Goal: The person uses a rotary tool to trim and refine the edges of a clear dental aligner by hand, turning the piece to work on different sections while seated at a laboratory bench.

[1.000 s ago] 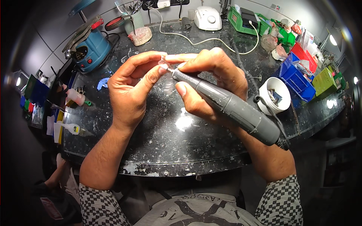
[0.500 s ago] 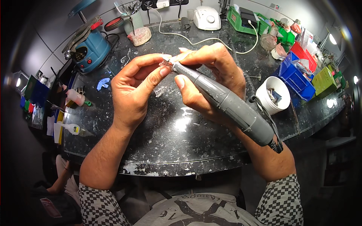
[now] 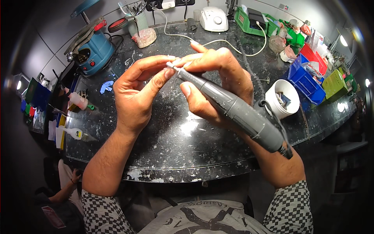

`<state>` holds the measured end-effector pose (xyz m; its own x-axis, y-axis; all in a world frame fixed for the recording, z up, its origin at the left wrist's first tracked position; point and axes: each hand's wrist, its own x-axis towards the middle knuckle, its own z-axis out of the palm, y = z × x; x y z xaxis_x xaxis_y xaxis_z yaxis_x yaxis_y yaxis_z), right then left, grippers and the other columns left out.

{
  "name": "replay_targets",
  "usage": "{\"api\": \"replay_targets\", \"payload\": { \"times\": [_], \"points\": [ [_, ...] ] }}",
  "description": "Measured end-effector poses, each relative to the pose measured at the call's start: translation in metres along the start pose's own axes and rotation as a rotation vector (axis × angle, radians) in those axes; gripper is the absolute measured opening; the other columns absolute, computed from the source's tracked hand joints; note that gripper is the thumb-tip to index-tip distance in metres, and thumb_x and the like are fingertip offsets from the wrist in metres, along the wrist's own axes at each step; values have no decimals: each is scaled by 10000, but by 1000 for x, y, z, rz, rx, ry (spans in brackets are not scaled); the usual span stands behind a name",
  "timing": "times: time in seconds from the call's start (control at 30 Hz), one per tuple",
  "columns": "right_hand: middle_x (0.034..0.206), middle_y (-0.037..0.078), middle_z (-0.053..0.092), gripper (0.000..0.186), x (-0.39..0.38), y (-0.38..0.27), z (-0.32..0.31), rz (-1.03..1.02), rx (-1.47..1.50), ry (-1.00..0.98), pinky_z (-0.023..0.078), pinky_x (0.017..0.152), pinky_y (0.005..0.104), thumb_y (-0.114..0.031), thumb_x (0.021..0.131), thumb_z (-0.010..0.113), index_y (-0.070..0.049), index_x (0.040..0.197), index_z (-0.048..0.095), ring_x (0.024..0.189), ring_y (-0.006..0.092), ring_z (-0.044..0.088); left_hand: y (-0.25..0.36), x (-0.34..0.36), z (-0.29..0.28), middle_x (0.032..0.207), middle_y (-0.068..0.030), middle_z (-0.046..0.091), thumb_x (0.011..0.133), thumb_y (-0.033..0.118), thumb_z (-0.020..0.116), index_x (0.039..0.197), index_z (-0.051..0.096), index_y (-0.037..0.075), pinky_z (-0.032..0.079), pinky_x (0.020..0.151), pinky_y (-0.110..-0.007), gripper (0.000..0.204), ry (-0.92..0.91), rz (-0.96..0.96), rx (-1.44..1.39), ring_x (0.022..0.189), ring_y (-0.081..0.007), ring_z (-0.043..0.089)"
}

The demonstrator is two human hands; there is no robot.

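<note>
My left hand (image 3: 134,95) pinches a small clear piece (image 3: 170,64) between thumb and fingertips near the middle of the view. My right hand (image 3: 220,84) grips a dark grey rotary handpiece (image 3: 237,113) diagonally, its cord end toward the lower right. The handpiece's metal tip meets the small piece at my left fingertips; the exact contact is too small to tell. Both hands are raised over a speckled black worktop (image 3: 156,156).
A blue machine (image 3: 93,48) stands back left, a white control box (image 3: 214,18) at the back. A white cup of metal bits (image 3: 282,85), blue bin (image 3: 307,85) and green bins (image 3: 249,23) sit right. Bottles (image 3: 78,99) line the left. Another person's arm (image 3: 64,189) shows lower left.
My right hand and the handpiece have shifted slightly up and left, with some right fingers lifting behind the tip. The other person's hand at lower left has moved right.
</note>
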<state>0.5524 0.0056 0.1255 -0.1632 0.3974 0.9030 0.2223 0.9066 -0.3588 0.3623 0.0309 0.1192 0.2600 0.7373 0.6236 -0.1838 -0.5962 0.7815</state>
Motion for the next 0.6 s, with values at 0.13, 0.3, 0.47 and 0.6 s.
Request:
{"api": "replay_targets", "payload": {
  "times": [0.13,0.3,0.47,0.6],
  "points": [
    [1008,116,703,317,-1,-1,1,-25,-15,17,380,1100,539,22,733,681,-26,1032,585,989,204,691,1,0,0,1126,-134,693,894,-21,678,1135,653,-23,504,975,-311,242,-5,16,11,1072,-190,656],
    [1003,117,710,329,1,-1,-1,-42,-43,-34,365,1109,544,8,738,680,-31,1047,577,982,202,694,0,0,0,1123,-136,695,893,-12,682,1130,658,-19,504,975,-314,239,-2,25,7,1073,-191,655],
    [1001,121,713,318,1,0,-1,-50,-57,-53,363,1111,546,-3,735,684,-31,1036,583,979,205,695,-1,1,-1,1124,-137,698,892,-1,687,1122,669,-14,504,975,-314,231,-7,42,46,1077,-192,653],
    [997,120,713,319,0,-1,0,-25,-41,7,361,1110,551,1,726,684,-30,1027,584,974,209,696,-3,1,-3,1136,-136,698,890,-5,684,1121,677,-14,505,974,-314,231,-11,61,57,1081,-189,651]
  ]
}}
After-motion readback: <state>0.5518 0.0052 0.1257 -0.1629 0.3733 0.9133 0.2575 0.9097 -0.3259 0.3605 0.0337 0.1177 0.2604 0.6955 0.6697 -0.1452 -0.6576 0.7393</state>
